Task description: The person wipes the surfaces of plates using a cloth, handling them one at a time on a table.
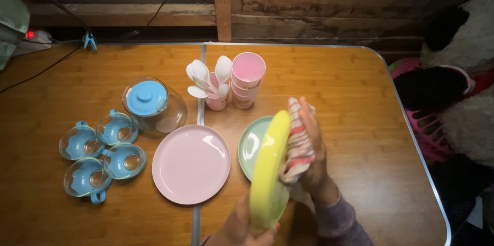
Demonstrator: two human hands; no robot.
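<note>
Yellow plate (pixel 268 166) on edge, cloth-holding right hand (pixel 310 145) beside

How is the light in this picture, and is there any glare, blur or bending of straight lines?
Head view: warm light falls on the table, while the wooden wall behind stays dim; white glare spots sit on the pink plate and the green plate; the table's edges bow outward, so the lens is wide; the yellow plate and the right hand look slightly soft.

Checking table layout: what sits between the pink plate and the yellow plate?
In the head view, a green plate lies flat on the table between the pink plate and the yellow plate, partly hidden behind the yellow one.
</note>
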